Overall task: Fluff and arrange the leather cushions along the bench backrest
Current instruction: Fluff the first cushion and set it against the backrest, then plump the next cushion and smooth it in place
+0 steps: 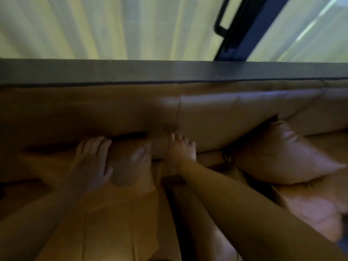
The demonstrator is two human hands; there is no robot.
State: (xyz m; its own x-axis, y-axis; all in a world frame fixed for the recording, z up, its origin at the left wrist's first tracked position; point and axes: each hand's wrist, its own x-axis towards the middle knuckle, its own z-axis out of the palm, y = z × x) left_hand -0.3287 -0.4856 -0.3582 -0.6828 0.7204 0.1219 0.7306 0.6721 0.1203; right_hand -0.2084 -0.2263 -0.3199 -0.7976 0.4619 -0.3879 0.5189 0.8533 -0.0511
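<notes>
A tan leather cushion (130, 162) lies at the foot of the bench backrest (216, 117), in the middle of the head view. My left hand (92, 161) grips its left side, fingers curled over the top edge. My right hand (181, 149) presses on its right edge, fingers bent against the backrest. A second tan leather cushion (278, 153) leans tilted against the backrest to the right, untouched. The picture is blurred.
The tan leather bench seat (116, 223) runs under both arms. A dark ledge (169, 71) tops the backrest. Behind it hang pale curtains (103, 27) and a dark window frame (243, 25). Another tan leather piece (310, 208) lies at the lower right.
</notes>
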